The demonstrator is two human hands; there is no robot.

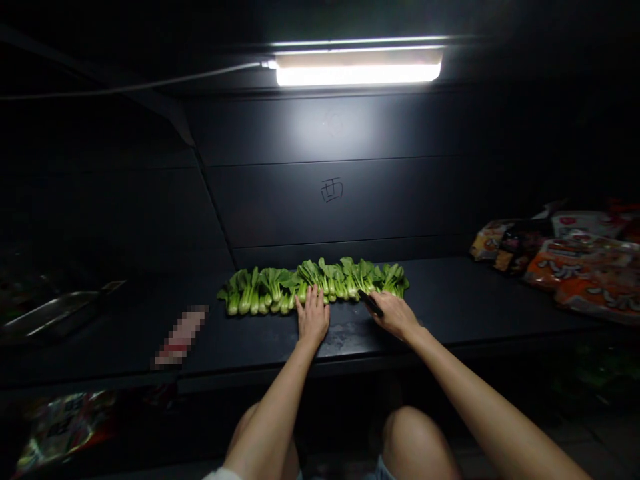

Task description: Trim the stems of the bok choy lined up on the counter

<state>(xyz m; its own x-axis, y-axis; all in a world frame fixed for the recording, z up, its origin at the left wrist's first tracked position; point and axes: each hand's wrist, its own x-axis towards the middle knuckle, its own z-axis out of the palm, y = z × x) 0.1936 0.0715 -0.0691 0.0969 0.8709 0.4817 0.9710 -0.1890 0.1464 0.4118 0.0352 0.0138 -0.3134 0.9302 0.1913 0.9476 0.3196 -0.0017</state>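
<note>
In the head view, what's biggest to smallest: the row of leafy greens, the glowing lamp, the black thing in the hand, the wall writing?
1. Row of leafy greens
2. Glowing lamp
3. Black thing in the right hand and wall writing: too alike to rank

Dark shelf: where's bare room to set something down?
Bare shelf between leafy greens and packets, right; also on the greens' near side, left of the left hand. Crowded: at the greens and right hand, the packets, by the far-left metal tray.
</note>
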